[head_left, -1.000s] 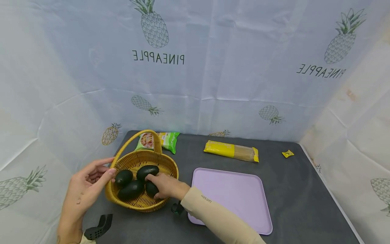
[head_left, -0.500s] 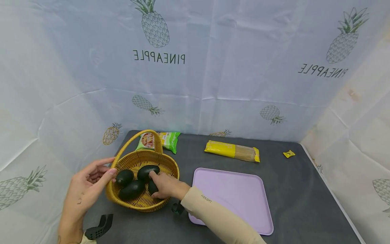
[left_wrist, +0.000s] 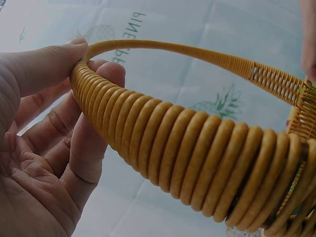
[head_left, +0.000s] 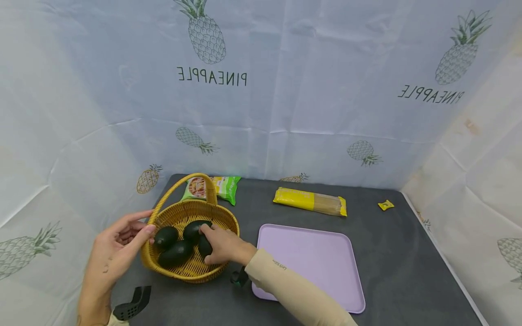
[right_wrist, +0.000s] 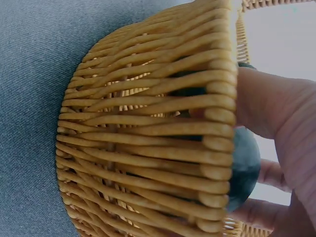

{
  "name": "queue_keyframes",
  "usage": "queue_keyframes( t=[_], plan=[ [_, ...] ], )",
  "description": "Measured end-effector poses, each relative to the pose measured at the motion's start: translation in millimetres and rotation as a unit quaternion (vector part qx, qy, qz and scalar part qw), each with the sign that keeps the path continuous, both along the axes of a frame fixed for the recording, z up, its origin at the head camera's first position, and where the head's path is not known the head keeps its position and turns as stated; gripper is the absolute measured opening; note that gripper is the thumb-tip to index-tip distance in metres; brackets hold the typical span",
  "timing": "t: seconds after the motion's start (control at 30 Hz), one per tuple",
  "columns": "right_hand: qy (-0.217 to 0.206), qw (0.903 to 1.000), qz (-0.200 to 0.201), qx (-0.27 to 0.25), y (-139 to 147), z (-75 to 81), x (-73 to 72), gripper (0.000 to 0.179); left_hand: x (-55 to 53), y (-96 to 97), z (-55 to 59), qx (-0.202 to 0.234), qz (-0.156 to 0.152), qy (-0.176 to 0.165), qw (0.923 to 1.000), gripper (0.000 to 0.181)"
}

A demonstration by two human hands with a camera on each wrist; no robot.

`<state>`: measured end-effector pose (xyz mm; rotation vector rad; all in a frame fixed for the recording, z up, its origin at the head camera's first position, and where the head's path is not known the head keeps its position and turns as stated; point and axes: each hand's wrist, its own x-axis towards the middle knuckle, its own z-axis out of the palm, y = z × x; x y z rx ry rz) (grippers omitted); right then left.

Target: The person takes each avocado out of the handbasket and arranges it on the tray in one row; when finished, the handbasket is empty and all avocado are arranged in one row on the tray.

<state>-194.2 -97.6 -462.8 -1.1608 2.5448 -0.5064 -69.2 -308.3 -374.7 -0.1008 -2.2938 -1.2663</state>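
A yellow wicker basket [head_left: 175,218] holds several dark green avocados, one dark avocado [head_left: 174,254] lying toward the front. My left hand [head_left: 107,258] pinches the arched basket handle [left_wrist: 187,153] near its left base, thumb on one side and fingers on the other. Inside the basket's right side, my right hand [head_left: 228,244] grips another avocado [right_wrist: 245,168], fingers on its far side and thumb on the near side. In the right wrist view the wicker wall hides part of that avocado and some fingertips.
A lilac tray [head_left: 310,262] lies right of the basket, partly under the right sleeve [head_left: 293,285]. Behind the basket is a green snack packet [head_left: 228,188]. A yellow pack of dry noodles [head_left: 310,202] and a small yellow wrapped piece [head_left: 385,205] lie farther back.
My right hand has shifted slightly right and up, and the avocado it grips has moved slightly with it. The left hand stays on the basket handle.
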Motion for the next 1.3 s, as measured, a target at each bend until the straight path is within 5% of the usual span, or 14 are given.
queue_keyframes(
  t=[0.23, 0.43, 0.87, 1.17, 1.3],
  plan=[
    [0.026, 0.9991, 0.030, -0.016, 2, 3.8, 2.0, 0.055, 2.4, 0.1, 1.1, 0.007, -0.004, -0.011, 0.9999, 0.036],
    [0.052, 0.9975, 0.041, 0.026, -2, 3.2, 4.9, 0.044, 3.0, 0.7, 3.2, 0.002, 0.003, -0.018, 0.9998, 0.036],
    [0.039, 0.9898, 0.136, 0.015, -8, -1.7, 4.2, 0.056, 3.1, 0.7, 2.8, 0.000, 0.004, -0.020, 0.9998, 0.035],
    [-0.021, 0.9930, 0.116, 0.003, -4, -1.1, -5.5, 0.056, 3.2, 1.3, 2.3, 0.000, 0.001, -0.016, 0.9999, 0.036],
    [-0.003, 0.9940, 0.107, 0.023, -4, -1.7, -7.8, 0.055, 2.9, 1.2, 2.1, 0.001, 0.001, -0.015, 0.9999, 0.036]
  ],
)
